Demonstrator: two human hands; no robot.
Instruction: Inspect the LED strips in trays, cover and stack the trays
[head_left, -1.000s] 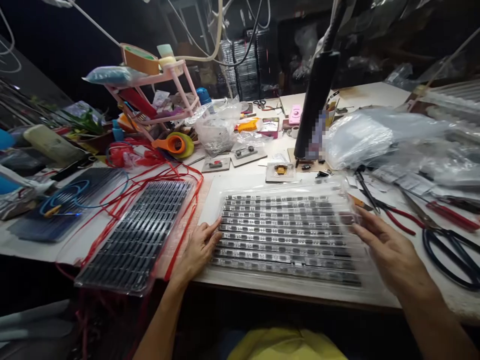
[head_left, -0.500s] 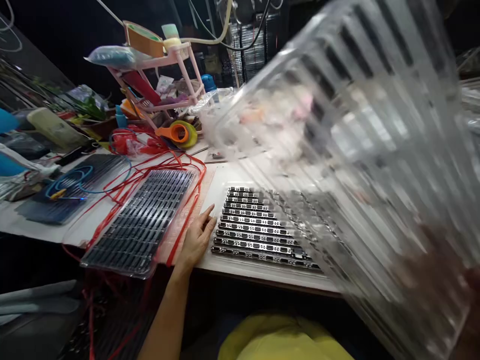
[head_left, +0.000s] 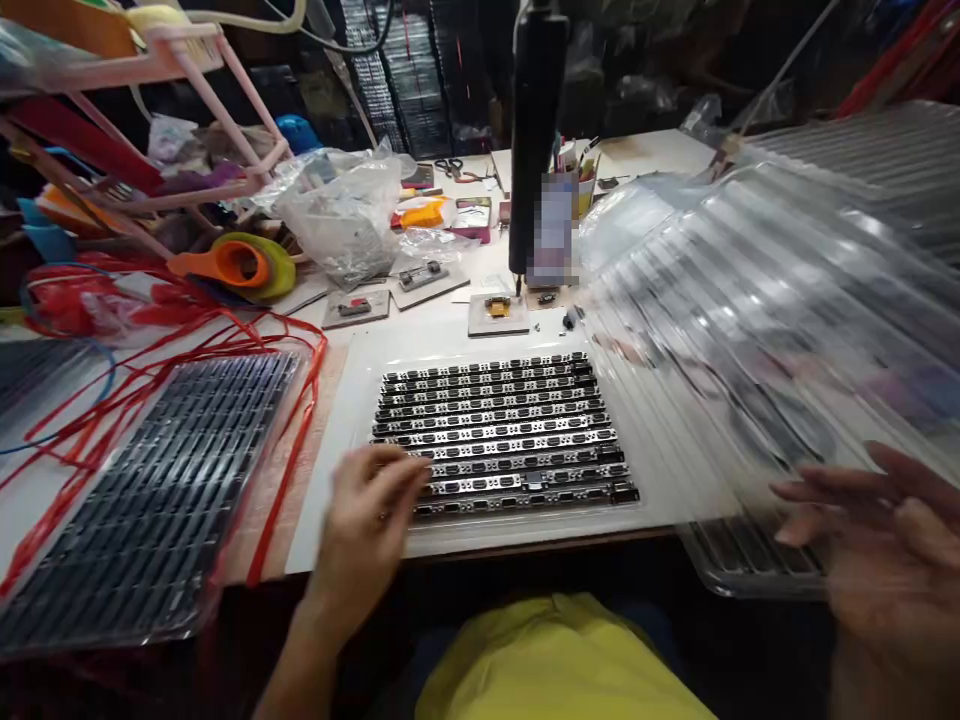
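Note:
Rows of small metal-faced connectors (head_left: pixel 495 425) lie in a clear plastic tray (head_left: pixel 517 532) in front of me. Over the tray's left front part is my left hand (head_left: pixel 367 525), slightly blurred, its fingers drawn together at the ends of the nearer rows. Whatever is in that pinch cannot be made out. To the right, a ribbed clear plastic tray (head_left: pixel 750 270) tilts, blurred, beside the connectors. My right hand (head_left: pixel 885 545) is at its near side with fingers spread, apparently not gripping it.
At left lies a filled tray of dark parts (head_left: pixel 172 470) beside red straps (head_left: pixel 289 470). A black electric screwdriver (head_left: pixel 536 140) hangs over a small fixture (head_left: pixel 498 315). Behind are plastic bags (head_left: pixel 337 215), an orange tape dispenser (head_left: pixel 240 265) and a pink rack (head_left: pixel 187 60).
The ribbed clear tray has come down to the right, uncovering the connector rows. My right hand has opened beside it. My left hand has moved from the tray's edge onto the connectors. The view has turned right.

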